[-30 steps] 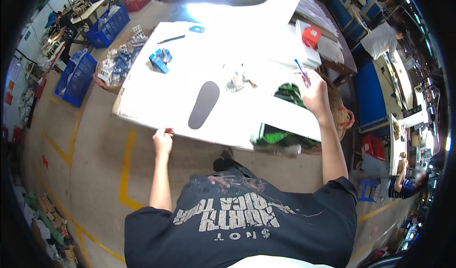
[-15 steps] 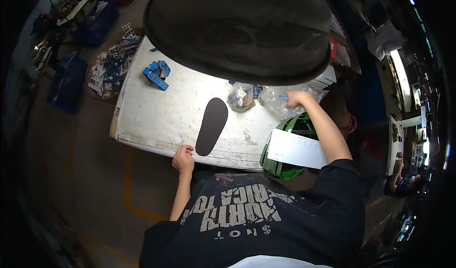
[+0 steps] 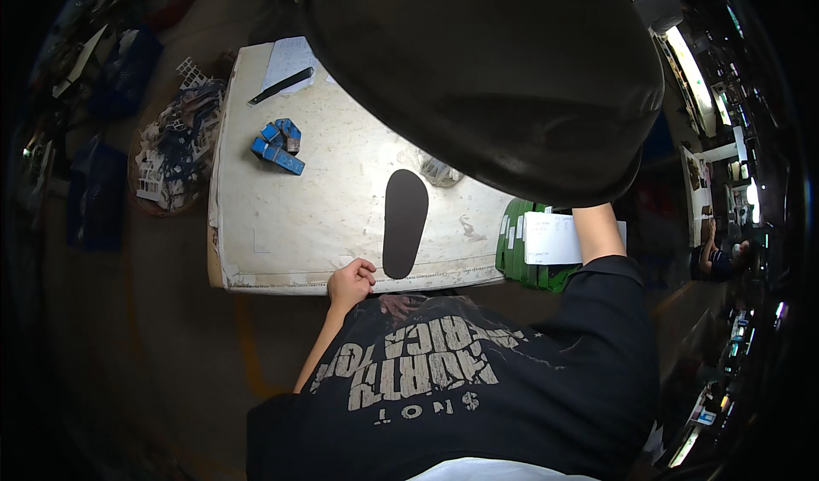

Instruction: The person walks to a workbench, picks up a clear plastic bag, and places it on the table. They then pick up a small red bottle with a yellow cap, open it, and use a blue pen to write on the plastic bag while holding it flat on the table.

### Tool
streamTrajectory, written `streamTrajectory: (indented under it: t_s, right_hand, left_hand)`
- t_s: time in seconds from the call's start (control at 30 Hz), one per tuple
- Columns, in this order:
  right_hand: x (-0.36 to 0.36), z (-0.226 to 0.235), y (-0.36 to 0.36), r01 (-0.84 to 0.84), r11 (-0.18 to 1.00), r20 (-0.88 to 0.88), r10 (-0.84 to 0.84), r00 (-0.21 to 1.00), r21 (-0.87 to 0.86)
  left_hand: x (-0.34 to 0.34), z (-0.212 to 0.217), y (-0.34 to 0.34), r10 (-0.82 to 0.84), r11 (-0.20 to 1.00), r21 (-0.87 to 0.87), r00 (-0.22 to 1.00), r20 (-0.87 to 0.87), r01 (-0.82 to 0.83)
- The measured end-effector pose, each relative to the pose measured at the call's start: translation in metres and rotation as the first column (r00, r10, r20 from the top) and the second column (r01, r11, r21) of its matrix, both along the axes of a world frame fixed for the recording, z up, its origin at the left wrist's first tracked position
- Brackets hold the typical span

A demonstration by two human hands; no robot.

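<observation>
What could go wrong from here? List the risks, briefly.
1. The dark shoe sole lies near the front edge of the table, close to the left hand, so a bump might knock it off.
2. The black shade hides the right hand, which could hit something unseen.
3. The right forearm crosses the white paper over the green stack and might drag it away.

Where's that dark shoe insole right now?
In the head view, the dark insole lies on the white table near its front edge, just right of the left hand.
</observation>
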State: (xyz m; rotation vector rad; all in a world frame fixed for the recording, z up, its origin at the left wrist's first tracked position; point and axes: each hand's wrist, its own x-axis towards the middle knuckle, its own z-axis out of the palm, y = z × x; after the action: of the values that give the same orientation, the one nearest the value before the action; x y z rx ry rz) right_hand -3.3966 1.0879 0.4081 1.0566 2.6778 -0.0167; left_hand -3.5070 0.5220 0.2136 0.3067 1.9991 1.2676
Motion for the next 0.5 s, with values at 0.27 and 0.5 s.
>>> streamTrajectory:
  t_s: [0.27,0.5]
  right_hand:
    - [-0.049,0.093,-0.005,0.333,0.932,-0.890,-0.271,0.366,-0.147]
    - [0.029,0.151,-0.068,-0.275,0.682,-0.599,-0.729,-0.330,-0.678]
  left_hand:
    - [-0.050,-0.040,-0.017,-0.283,0.927,0.344,0.879,0.385,0.148]
    - [-0.094,-0.004,-0.003,-0.348,0.856,0.511,0.643,0.682,-0.078]
